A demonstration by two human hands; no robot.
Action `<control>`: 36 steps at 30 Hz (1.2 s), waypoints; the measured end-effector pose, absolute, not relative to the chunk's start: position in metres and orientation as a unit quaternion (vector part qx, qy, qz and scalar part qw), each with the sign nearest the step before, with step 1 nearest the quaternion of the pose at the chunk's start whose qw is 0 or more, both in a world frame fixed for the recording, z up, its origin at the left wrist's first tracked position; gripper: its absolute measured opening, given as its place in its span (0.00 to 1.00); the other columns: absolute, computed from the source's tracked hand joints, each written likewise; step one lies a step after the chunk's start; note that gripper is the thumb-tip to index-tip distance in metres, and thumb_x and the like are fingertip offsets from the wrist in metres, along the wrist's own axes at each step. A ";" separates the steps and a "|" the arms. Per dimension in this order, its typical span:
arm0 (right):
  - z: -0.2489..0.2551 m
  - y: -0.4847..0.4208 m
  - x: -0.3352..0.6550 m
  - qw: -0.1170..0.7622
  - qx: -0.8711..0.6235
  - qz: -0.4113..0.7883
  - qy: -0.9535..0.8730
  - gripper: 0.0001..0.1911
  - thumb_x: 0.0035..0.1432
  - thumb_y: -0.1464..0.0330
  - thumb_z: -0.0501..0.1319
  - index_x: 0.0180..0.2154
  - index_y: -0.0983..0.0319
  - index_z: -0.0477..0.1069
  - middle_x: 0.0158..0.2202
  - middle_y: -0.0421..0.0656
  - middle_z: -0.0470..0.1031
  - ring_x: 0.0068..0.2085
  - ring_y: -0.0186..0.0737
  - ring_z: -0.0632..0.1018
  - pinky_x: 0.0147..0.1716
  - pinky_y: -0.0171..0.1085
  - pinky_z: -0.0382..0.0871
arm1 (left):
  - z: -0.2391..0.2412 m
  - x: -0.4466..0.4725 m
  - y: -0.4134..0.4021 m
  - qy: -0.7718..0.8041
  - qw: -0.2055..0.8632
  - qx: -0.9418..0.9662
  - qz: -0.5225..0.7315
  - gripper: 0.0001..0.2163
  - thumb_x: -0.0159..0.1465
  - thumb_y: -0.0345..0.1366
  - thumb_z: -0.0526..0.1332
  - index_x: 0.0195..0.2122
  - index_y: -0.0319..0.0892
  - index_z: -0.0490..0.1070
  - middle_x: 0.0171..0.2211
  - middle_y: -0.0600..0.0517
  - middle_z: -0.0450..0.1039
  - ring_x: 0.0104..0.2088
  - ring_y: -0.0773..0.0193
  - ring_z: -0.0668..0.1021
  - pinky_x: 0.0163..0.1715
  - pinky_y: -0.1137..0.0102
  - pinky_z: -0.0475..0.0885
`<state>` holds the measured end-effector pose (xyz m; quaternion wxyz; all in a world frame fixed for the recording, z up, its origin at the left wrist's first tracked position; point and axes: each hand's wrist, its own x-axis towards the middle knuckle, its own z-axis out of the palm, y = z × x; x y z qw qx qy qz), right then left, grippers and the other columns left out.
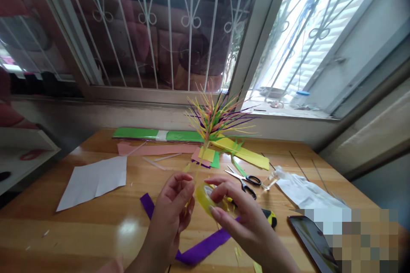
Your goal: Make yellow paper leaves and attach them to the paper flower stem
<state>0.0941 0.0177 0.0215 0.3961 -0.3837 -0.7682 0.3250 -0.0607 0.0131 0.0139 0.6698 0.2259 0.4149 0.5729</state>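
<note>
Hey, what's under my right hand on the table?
A purple strip runs beneath your right hand, and a yellow-and-black tool shows partly beyond it. Whatever the hand covers can't be seen.

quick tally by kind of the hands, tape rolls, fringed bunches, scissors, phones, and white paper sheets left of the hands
Hands: 2 (left, right)
Tape roll: 1
Fringed bunch: 1
Scissors: 1 pair
Phone: 1
White sheet: 1
Total: 7, counting the scissors as one
</note>
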 end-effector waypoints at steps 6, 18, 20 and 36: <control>0.019 0.016 0.094 0.408 -0.386 0.331 -0.758 0.04 0.57 0.66 0.57 0.32 0.60 0.64 0.41 0.47 0.70 0.50 0.44 0.68 0.45 0.38 0.64 | 0.011 -0.059 0.015 0.442 0.643 0.230 0.581 0.18 0.42 0.42 0.71 0.26 0.41 0.65 0.13 0.63 0.58 0.13 0.79 0.57 0.11 0.83 0.48; 0.021 0.009 0.084 0.417 -0.374 0.161 -0.813 0.08 0.54 0.71 0.61 0.37 0.59 0.65 0.40 0.46 0.74 0.52 0.45 0.69 0.45 0.40 0.67 | 0.003 -0.074 0.023 0.469 0.417 0.425 0.653 0.06 0.48 0.36 0.68 0.24 0.41 0.73 0.21 0.56 0.67 0.17 0.75 0.66 0.12 0.80 0.57; 0.024 0.002 0.077 0.420 -0.356 0.085 -0.831 0.12 0.53 0.74 0.61 0.40 0.60 0.64 0.36 0.44 0.76 0.53 0.48 0.67 0.49 0.45 0.65 | 0.004 -0.080 0.024 0.457 0.366 0.458 0.669 0.04 0.48 0.34 0.68 0.23 0.41 0.74 0.23 0.55 0.69 0.21 0.72 0.69 0.16 0.79 0.62; 0.014 0.022 0.091 0.572 -0.301 0.496 -0.580 0.08 0.56 0.67 0.60 0.40 0.57 0.69 0.37 0.42 0.75 0.44 0.41 0.75 0.45 0.42 0.69 | -0.009 -0.073 0.034 0.401 0.348 0.471 0.704 0.02 0.51 0.32 0.67 0.26 0.42 0.74 0.27 0.53 0.72 0.33 0.62 0.78 0.30 0.72 0.72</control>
